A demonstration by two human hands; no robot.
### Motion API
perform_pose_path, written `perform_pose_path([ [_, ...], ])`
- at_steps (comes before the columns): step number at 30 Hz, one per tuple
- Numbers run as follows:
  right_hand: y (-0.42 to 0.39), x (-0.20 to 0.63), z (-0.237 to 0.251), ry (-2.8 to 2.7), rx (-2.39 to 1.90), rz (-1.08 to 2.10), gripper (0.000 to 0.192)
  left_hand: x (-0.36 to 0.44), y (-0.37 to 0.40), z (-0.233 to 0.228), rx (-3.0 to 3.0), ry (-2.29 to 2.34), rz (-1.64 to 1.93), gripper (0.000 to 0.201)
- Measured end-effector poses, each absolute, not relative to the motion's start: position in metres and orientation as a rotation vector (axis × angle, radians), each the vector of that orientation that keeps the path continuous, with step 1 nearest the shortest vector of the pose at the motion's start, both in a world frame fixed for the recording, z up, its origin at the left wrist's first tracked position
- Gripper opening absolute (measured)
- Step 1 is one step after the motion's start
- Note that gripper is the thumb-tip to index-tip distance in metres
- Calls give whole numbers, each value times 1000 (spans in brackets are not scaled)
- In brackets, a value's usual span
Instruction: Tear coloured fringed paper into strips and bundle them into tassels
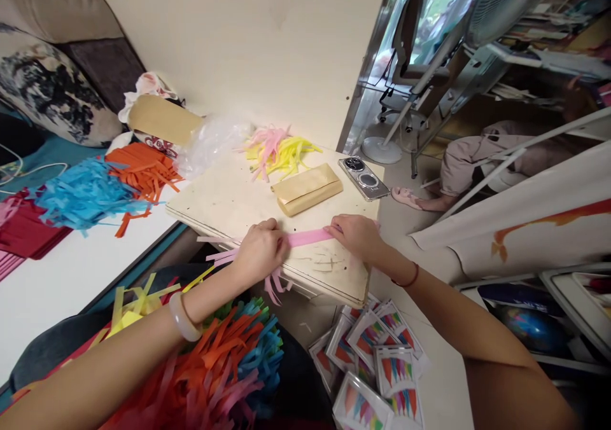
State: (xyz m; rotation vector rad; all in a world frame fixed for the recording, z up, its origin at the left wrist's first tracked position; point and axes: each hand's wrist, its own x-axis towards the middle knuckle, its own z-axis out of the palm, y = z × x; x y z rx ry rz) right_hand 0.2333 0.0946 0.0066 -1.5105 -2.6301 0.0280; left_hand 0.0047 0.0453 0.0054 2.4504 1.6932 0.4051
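Note:
Across the near side of a small cream table (224,210) stretches a pink tissue paper fringe (308,237). My left hand (262,245) is closed on its left part, with cut strips hanging out past the fingers and over the table edge. Fingers and thumb of my right hand (356,234) pinch the fringe's right end. Just beyond it lies a folded tan paper packet (308,189), apart from both hands. A phone (364,177) in a clear case rests face down to its right. Pink and yellow fringes (281,150) lie at the back.
A large bundle of multicoloured fringes (214,353) covers my lap. Blue fringe (86,191) and orange fringe (143,169) lie on the white surface at left. Several printed packets (377,360) are piled below right. A person's leg (458,169) and a standing fan (496,4) are farther right.

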Motion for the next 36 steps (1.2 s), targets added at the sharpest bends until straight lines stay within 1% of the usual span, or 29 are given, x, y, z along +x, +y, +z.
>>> perform_pose_path([
  [5,97,232,-2,-2701,-1519,-90,28,6,52,9,2542,1710,184,29],
  [7,97,231,-5,-2719,-1496,-165,26,7,54,10,2532,1743,141,23],
  [9,96,230,-7,-2734,-1467,-245,24,6,53,11,2580,1688,199,18],
  [12,92,229,-6,-2688,-1414,-389,19,4,52,9,2797,1403,341,21],
  [14,86,228,-3,-2648,-1284,-450,16,4,51,9,2916,1247,380,22],
  [16,79,226,1,-2668,-1078,-412,17,7,52,11,2975,1194,376,22],
  [19,72,221,5,-2745,-880,-240,17,15,56,14,3064,1172,302,19],
  [22,72,214,8,-2745,-909,-139,17,24,61,12,3148,1232,246,19],
  [24,74,209,8,-2740,-944,-162,16,26,62,8,3166,1288,273,19],
  [26,75,207,6,-2743,-936,-238,14,25,61,3,3169,1300,322,20],
  [29,76,215,-1,-2693,-873,-279,21,19,56,-3,3139,1295,405,21],
  [31,78,229,-7,-2603,-854,-205,20,13,52,-7,3062,1323,511,21],
  [36,84,261,-18,-2411,-900,114,13,-5,49,-13,2699,1361,828,19],
])
